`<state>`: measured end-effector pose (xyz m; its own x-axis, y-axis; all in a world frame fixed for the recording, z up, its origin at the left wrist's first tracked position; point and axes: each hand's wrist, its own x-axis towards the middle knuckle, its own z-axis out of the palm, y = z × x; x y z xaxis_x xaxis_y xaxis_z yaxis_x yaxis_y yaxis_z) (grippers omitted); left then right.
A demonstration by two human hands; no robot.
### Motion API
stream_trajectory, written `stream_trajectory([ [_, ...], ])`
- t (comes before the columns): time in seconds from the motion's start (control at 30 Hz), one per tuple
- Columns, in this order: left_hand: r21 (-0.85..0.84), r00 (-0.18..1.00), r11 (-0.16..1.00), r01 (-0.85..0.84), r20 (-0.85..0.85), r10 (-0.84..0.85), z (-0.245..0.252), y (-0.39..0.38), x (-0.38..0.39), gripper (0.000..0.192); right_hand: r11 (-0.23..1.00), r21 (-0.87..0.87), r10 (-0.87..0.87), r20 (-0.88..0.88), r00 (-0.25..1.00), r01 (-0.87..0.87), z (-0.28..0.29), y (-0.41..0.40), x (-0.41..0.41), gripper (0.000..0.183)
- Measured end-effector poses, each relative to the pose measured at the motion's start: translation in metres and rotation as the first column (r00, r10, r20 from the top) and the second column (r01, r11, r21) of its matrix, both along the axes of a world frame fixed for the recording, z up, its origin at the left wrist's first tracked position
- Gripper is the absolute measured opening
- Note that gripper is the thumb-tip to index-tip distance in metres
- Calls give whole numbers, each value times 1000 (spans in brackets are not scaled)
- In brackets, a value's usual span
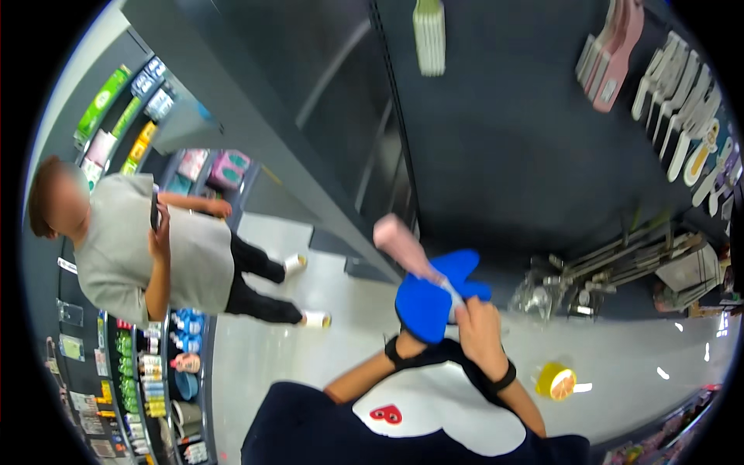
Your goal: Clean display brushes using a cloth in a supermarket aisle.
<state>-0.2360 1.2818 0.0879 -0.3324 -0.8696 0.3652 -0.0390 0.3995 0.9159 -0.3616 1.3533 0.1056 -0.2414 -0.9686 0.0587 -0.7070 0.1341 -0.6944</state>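
A bright blue mitt (427, 302) covers my left hand (410, 343); only the wrist, with a black band, shows below it. The fingers inside are hidden. My right hand (480, 331) is closed around the pale handle of a pink tool (401, 244), blurred and perhaps a brush. The tool slants up and left across the front of the mitt. Whether it touches the mitt, I cannot tell.
A person in a grey shirt (168, 256) stands at the left, holding a dark phone-like object (154, 212). Pink brushes (610, 64) and white-handled brushes (677, 110) hang on the dark panel. A yellow round container (555, 381) is on the floor. Stocked shelves (139, 372) line the left.
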Motion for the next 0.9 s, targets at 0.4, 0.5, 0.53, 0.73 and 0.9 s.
stream_trajectory([
  [0.4,-63,993,991,114,2,-115,17,-3,-1,32,855,-500,252,163,954,-141,56,-38,20,14],
  [0.5,114,984,991,65,-174,-44,16,0,9,30,891,-433,307,359,881,-134,71,-59,34,10],
  [0.53,21,989,999,31,142,-33,14,-1,19,33,922,-357,335,547,767,-148,81,-63,32,8],
  [0.73,-441,940,892,-98,254,228,-30,-18,48,26,774,-633,587,711,388,-11,192,-117,15,38],
  [0.9,-474,848,862,-181,368,380,-54,-14,88,36,762,-627,624,649,435,-159,276,-160,8,37],
])
